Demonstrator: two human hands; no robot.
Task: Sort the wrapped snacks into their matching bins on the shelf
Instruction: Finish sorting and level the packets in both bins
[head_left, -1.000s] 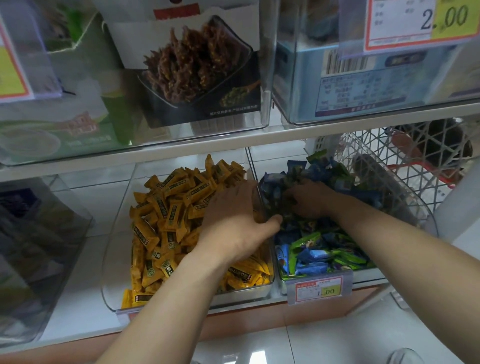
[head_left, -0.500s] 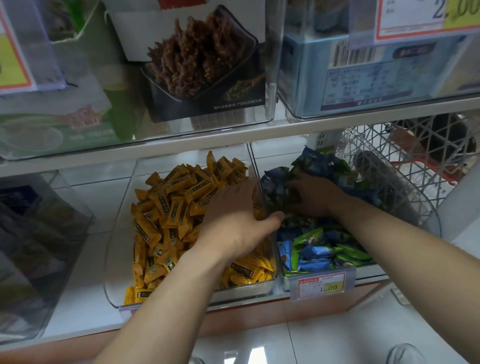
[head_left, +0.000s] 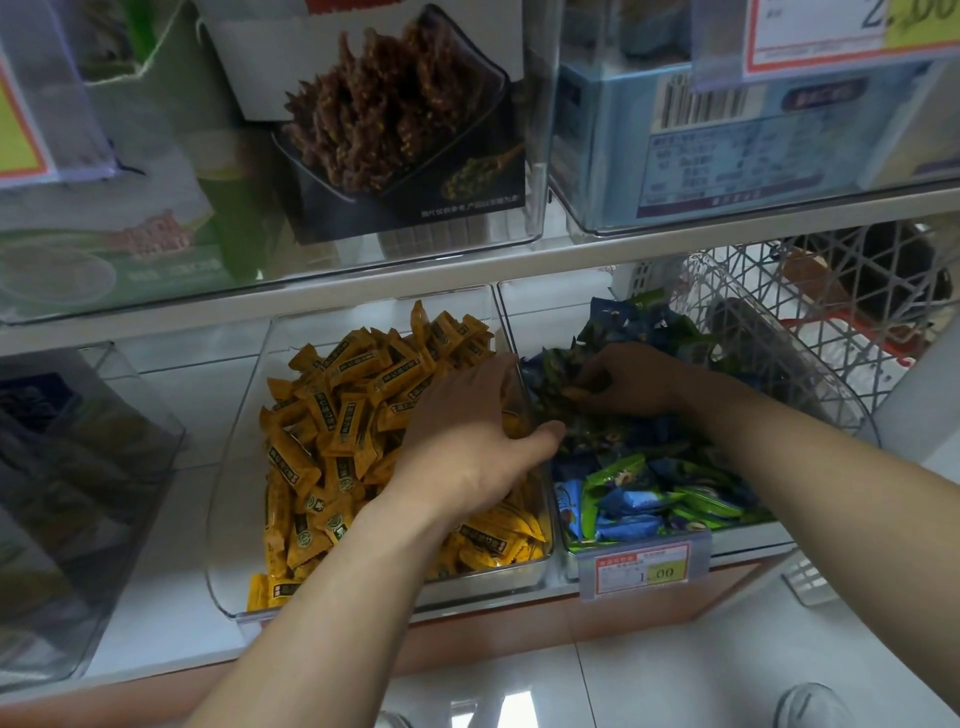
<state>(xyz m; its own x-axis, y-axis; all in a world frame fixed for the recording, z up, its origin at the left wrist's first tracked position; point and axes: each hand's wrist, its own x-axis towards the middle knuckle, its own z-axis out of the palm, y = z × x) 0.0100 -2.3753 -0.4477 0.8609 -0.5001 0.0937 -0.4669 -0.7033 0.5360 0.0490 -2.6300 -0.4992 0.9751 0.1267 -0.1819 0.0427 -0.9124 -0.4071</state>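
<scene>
yellow bin (head_left: 223, 545): a clear tub on the lower shelf (head_left: 156, 582), reaching its front edge, heaped with yellow snacks (head_left: 337, 431).
left hand (head_left: 467, 441): lies palm down over the right side of that heap, its thumb crossing the shared wall into the next tub. The fingers are tucked under, so I cannot tell whether it holds anything.
right bin (head_left: 857, 415): a clear tub toward the shelf's right end, full of blue and green snacks (head_left: 649, 499), with a price tag (head_left: 641, 569) at the front edge.
right hand (head_left: 634, 384): far back in this heap, fingers curled into the wrappers and pinching among them (an orange-yellow fleck at the fingertips may be a stray, too small to be sure).
handling: probably light, crinkly, slippery film over a small firm bar. Pieces slide off each other, so pinch one across its middle or by a crimped end rather than scooping.
</scene>
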